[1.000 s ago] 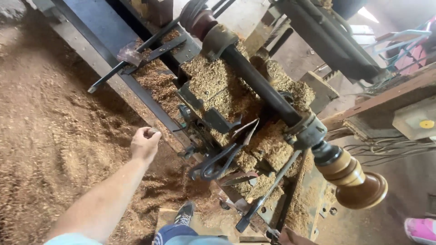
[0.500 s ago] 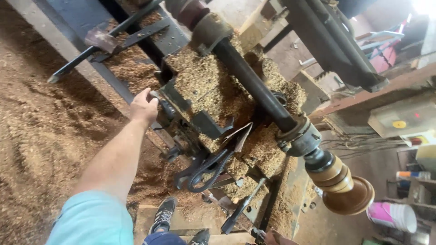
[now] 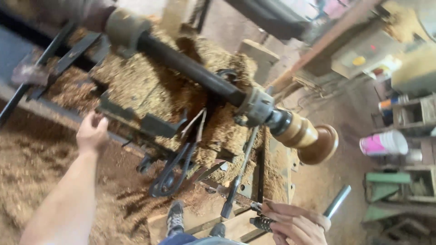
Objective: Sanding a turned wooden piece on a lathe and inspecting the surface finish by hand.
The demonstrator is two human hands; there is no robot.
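The left hand (image 3: 92, 132), fingers curled, is set on the lathe bed (image 3: 131, 119). A metal rod (image 3: 337, 201) is gripped in the right hand (image 3: 295, 223), below the turned wooden piece (image 3: 309, 138), which is mounted on the spindle.

Left arm: bare from the near edge of the view to the wrist; no sleeve, watch or band visible along its length. Left hand (image 3: 92, 133): bare, no glove, no ring seen; some motion blur over the fingers.

Right hand (image 3: 297, 224): bare, no glove; only the hand and knuckles show at the near edge, forearm out of frame.

Lower body: a strip of blue cloth at the near edge, trousers or shorts, cannot tell which. One dark shoe (image 3: 174, 217) with pale laces and light trim, dusted with shavings; the toe of a second dark shoe (image 3: 217, 229) just right of it.
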